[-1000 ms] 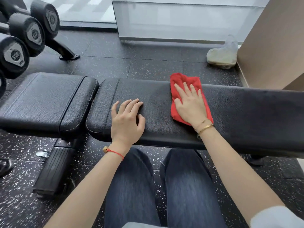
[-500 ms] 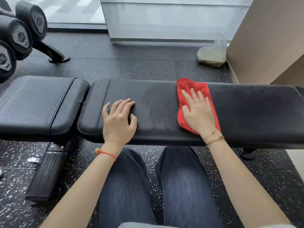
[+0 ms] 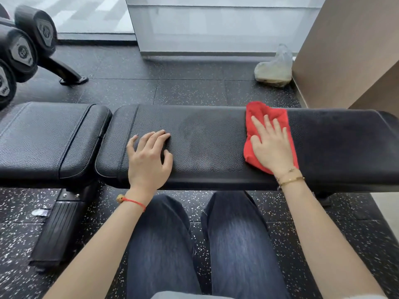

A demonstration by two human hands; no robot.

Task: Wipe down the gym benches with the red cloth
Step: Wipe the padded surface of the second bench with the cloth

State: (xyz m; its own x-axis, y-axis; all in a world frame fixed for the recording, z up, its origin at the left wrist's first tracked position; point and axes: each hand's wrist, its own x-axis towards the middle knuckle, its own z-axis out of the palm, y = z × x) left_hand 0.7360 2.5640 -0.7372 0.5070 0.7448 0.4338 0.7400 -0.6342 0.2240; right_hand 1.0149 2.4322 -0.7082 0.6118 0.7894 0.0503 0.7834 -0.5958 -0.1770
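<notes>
A long black padded bench point(image 3: 211, 145) runs left to right in front of me, with its separate seat pad point(image 3: 49, 137) at the left. The red cloth point(image 3: 254, 117) lies crumpled on the long pad, right of its middle. My right hand point(image 3: 269, 147) presses flat on the cloth, fingers spread. My left hand point(image 3: 149, 158) rests flat on the bare pad near its left end, holding nothing. A faint damp patch shows on the pad between my hands.
Black dumbbells point(image 3: 26, 46) on a rack stand at the far left. A plastic bag point(image 3: 274, 67) lies on the speckled floor by a brown wall point(image 3: 345, 50). The bench's foot point(image 3: 58, 229) sits below the seat pad. My knees point(image 3: 194, 244) are under the bench edge.
My right hand has slid the red cloth to the right along the long pad. My left hand has stayed on the pad's left end.
</notes>
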